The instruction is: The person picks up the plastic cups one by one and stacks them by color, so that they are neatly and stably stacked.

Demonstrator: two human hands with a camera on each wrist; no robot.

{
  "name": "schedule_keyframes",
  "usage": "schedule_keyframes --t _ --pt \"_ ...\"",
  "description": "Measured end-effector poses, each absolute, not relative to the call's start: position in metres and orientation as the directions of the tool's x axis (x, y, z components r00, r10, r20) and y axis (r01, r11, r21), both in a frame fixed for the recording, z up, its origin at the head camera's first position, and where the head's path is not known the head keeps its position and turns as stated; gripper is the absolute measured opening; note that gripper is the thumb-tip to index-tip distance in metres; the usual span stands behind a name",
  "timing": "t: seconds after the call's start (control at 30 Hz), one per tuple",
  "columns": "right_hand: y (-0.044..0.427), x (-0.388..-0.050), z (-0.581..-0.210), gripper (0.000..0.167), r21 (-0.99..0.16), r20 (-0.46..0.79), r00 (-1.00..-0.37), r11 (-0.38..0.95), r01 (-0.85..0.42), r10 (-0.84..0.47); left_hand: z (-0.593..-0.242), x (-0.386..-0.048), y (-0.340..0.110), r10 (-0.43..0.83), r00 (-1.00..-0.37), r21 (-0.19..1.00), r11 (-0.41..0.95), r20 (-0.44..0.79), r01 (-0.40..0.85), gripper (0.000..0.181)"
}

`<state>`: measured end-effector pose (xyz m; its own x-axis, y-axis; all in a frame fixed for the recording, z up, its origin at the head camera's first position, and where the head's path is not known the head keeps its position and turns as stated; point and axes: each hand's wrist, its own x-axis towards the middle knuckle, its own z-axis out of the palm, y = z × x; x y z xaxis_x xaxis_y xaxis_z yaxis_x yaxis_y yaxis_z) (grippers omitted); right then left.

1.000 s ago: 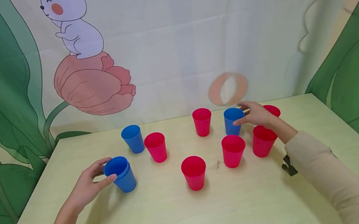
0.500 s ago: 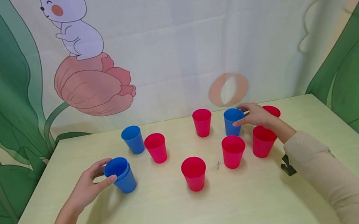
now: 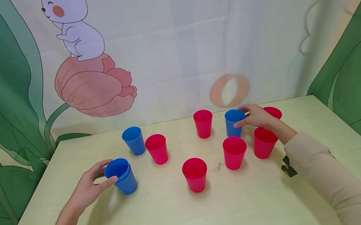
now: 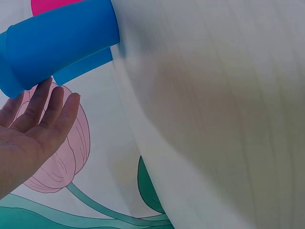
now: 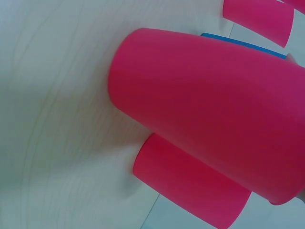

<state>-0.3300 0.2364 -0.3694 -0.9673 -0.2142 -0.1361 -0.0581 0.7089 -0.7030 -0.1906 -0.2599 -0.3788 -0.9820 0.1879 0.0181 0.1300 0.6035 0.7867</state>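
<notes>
Two nested blue cups stand upright on the table at the left in the head view, one rim just above the other. My left hand holds them near the rim, thumb on the near side and fingers behind. In the left wrist view the fingertips meet the blue stack from below. At the back right, my right hand holds a single blue cup between thumb and fingers. A large red cup covers nearly all of that hand in the right wrist view; only a blue strip shows behind it.
Another blue cup and a red cup stand beyond the left stack. Red cups stand at the middle front, back and right. Two more, including a red cup, sit under the right forearm. A printed curtain hangs behind.
</notes>
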Motion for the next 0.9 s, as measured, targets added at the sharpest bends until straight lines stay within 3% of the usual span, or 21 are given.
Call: schedule_keyframes --t 0.9 --pt "0.235 -0.319 -0.357 0.079 -0.752 -0.107 -0.977 0.658 -0.041 -0.182 -0.379 -0.191 -0.259 0.183 -0.983 0.785 0.606 0.023 0.131 0.063"
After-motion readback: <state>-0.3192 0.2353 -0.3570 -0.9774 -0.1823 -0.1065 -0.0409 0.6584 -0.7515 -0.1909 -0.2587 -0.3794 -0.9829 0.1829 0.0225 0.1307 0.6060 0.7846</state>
